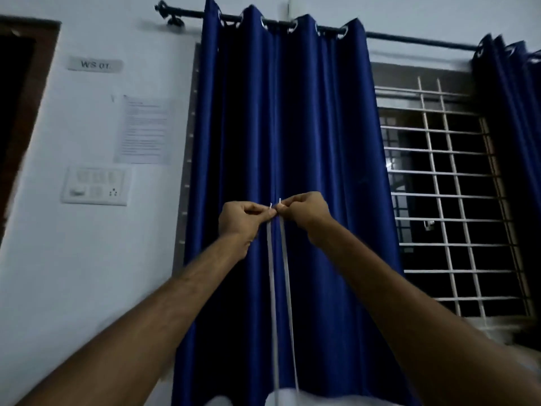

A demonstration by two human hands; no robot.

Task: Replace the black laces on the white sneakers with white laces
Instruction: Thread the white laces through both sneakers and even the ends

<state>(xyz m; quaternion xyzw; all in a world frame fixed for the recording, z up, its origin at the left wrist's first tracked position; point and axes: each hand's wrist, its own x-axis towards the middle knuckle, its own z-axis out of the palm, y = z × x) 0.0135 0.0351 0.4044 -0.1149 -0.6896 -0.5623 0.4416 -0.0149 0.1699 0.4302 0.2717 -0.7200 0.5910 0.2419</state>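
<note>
Fingers of the left hand [240, 219] and right hand [307, 210] are each clamped on one tip of the white lace [285, 259]. Both strands hang down, side by side.

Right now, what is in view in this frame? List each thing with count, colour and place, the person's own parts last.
white lace: two strands, white, hanging taut from the fingers down to the bottom edge
curtain: two, blue, centre and far right
curtain rod: one, dark, top
window grille: one, white, right
paper notice: one, white, left wall
WS 01 label: one, grey, upper left
switch panel: one, white, left wall
left hand: pinching one lace end
right hand: pinching the other end
</note>
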